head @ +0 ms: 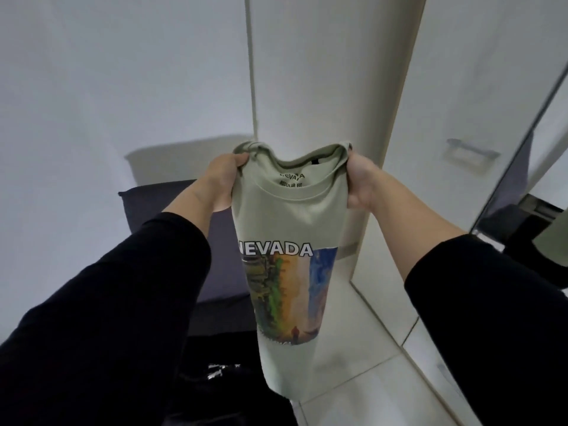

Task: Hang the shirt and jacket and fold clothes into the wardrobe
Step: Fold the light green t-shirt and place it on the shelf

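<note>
A pale green T-shirt [289,222] with "NEVADA" and a colourful print hangs in the air in front of me, its sides folded in so it forms a narrow strip. My left hand [222,179] grips the left shoulder at the collar. My right hand [361,184] grips the right shoulder. Both arms wear black sleeves. Behind the shirt stands the white wardrobe [332,72], its doors looking closed.
A dark pillow [147,204] lies on a bed at the left below the white wall. Dark clothing [215,373] with a white mark lies at the bottom. A metal handle [471,150] and a mirrored door [528,186] are at the right. Pale floor tiles [353,364] lie below.
</note>
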